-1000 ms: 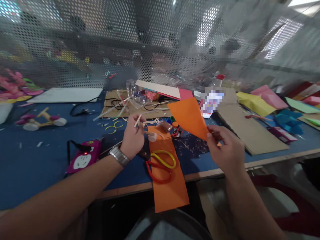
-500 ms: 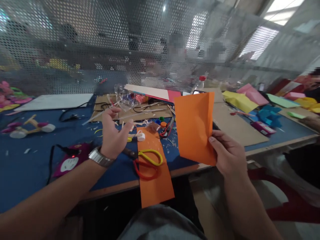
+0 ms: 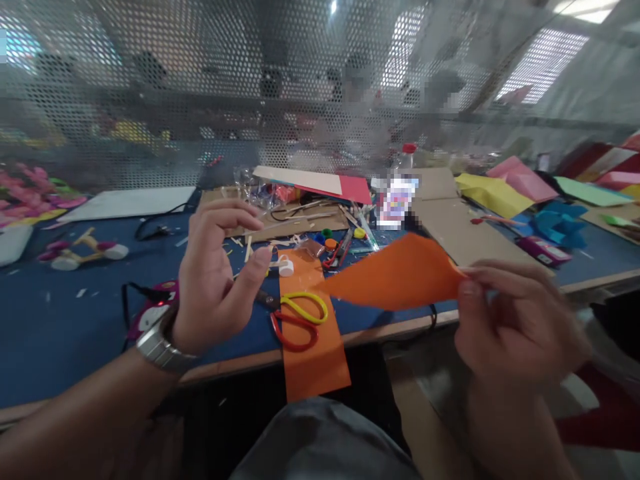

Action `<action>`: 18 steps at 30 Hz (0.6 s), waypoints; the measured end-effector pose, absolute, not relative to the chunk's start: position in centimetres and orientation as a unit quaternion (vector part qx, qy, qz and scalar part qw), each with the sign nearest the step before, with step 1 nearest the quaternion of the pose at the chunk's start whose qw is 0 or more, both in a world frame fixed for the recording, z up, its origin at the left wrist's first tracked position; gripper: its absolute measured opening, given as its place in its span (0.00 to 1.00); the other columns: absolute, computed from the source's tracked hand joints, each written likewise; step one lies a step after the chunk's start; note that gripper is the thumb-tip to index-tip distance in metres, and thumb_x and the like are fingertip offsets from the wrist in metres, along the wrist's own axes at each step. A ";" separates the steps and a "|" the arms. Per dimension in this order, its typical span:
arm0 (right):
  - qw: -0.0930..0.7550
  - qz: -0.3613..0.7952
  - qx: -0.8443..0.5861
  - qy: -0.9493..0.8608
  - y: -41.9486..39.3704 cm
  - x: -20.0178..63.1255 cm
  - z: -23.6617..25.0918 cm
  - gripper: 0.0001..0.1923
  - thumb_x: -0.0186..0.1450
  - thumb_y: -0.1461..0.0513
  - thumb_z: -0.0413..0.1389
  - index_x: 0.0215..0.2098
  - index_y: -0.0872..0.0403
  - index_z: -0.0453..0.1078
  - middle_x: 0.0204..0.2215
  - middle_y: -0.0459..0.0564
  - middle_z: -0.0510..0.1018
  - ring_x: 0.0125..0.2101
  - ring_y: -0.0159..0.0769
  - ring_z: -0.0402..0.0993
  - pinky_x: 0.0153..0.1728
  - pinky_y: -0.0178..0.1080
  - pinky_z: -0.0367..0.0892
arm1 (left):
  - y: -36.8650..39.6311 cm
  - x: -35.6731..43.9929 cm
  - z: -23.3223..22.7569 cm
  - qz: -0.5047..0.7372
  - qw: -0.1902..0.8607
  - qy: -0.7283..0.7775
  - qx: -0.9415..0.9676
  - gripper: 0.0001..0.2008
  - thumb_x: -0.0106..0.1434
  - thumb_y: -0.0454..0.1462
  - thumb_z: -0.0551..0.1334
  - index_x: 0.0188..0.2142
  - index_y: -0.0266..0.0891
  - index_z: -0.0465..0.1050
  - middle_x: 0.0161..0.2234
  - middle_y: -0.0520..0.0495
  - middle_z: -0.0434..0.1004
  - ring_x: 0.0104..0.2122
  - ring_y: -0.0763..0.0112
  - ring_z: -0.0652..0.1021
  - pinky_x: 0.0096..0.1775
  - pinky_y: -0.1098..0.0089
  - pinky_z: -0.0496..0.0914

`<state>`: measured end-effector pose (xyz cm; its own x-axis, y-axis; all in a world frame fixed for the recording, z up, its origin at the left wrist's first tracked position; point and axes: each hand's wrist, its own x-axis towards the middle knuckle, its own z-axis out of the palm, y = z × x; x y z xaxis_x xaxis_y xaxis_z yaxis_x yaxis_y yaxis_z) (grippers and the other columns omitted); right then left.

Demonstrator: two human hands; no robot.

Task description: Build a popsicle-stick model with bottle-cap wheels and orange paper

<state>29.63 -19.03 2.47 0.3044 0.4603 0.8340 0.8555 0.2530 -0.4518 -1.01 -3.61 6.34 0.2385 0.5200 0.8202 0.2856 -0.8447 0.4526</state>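
Observation:
Between thumb and fingers, my right hand [image 3: 510, 320] pinches the right end of an orange sheet of paper [image 3: 400, 277], which hangs tilted in the air over the table's front edge. My left hand [image 3: 220, 267], a metal-band watch on its wrist, is raised with thumb and fingers apart and nothing in it. Just right of that hand lies a pair of scissors [image 3: 300, 320] with one yellow and one red handle loop. They rest on an orange paper strip [image 3: 317, 373] that sticks out past the table edge. A small white wheel [image 3: 286, 268] sits at the strip's far end.
Behind are a cutter [image 3: 343, 250], bottle caps [image 3: 327, 234], scraps and cardboard [image 3: 440, 227]. A purple device with a red light [image 3: 160, 297] and a small wheeled stick model [image 3: 87, 250] lie left. Folded coloured papers [image 3: 493, 193] are at right. A perforated metal screen [image 3: 225, 100] stands behind.
The orange sheet in my right hand has swung from upright to nearly level, and that hand has moved right. My left hand has come nearer with its fingers raised. The view has shifted slightly.

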 end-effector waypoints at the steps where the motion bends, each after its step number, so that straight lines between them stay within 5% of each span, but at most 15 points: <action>1: 0.543 -0.266 -0.562 -0.564 -19.0 29.7 2.9 0.19 0.68 0.64 0.65 0.53 0.35 0.81 0.42 0.49 0.86 0.38 0.51 0.83 0.38 0.53 0.78 | -4.2 -1.2 6.7 0.550 0.123 0.248 0.788 0.07 0.72 0.39 0.63 0.49 0.48 0.74 0.51 0.43 0.77 0.54 0.52 0.77 0.58 0.49 0.71; 5: 0.488 -0.429 -0.523 -0.552 -18.8 29.4 4.6 0.33 0.63 0.69 0.68 0.61 0.33 0.80 0.35 0.49 0.87 0.34 0.52 0.83 0.41 0.57 0.78 | -6.4 -2.2 6.5 0.462 0.241 0.271 0.809 0.11 0.75 0.41 0.62 0.55 0.50 0.73 0.44 0.46 0.80 0.36 0.62 0.80 0.34 0.62 0.74; 7: 0.488 -0.449 -0.525 -0.534 -18.8 29.2 4.8 0.35 0.62 0.70 0.68 0.63 0.32 0.79 0.32 0.48 0.86 0.33 0.52 0.83 0.42 0.58 0.78 | -7.1 -2.3 5.2 0.386 0.218 0.276 0.853 0.12 0.74 0.40 0.64 0.55 0.50 0.73 0.41 0.48 0.81 0.34 0.63 0.81 0.32 0.63 0.73; 12: 0.483 -0.408 -0.525 -0.569 -18.8 29.1 3.5 0.35 0.63 0.71 0.67 0.62 0.32 0.79 0.37 0.48 0.88 0.35 0.52 0.84 0.40 0.57 0.78 | -7.1 -2.2 0.4 0.146 0.147 0.227 0.951 0.26 0.62 0.41 0.76 0.58 0.52 0.75 0.60 0.44 0.81 0.59 0.44 0.79 0.59 0.47 0.71; 14: 0.480 -0.384 -0.526 -0.587 -18.8 29.3 2.7 0.32 0.63 0.70 0.67 0.59 0.32 0.80 0.39 0.47 0.88 0.35 0.52 0.84 0.40 0.57 0.78 | -6.8 -2.4 -1.1 0.107 0.137 0.235 0.956 0.31 0.60 0.41 0.78 0.62 0.52 0.74 0.65 0.41 0.77 0.64 0.41 0.75 0.62 0.42 0.68; 18: 0.488 -0.366 -0.530 -0.589 -19.0 29.5 1.4 0.29 0.61 0.70 0.68 0.54 0.35 0.82 0.39 0.47 0.88 0.35 0.52 0.84 0.41 0.57 0.77 | -6.4 -3.1 -2.2 0.110 0.127 0.236 0.957 0.23 0.66 0.40 0.74 0.59 0.47 0.75 0.62 0.39 0.78 0.61 0.45 0.77 0.61 0.45 0.67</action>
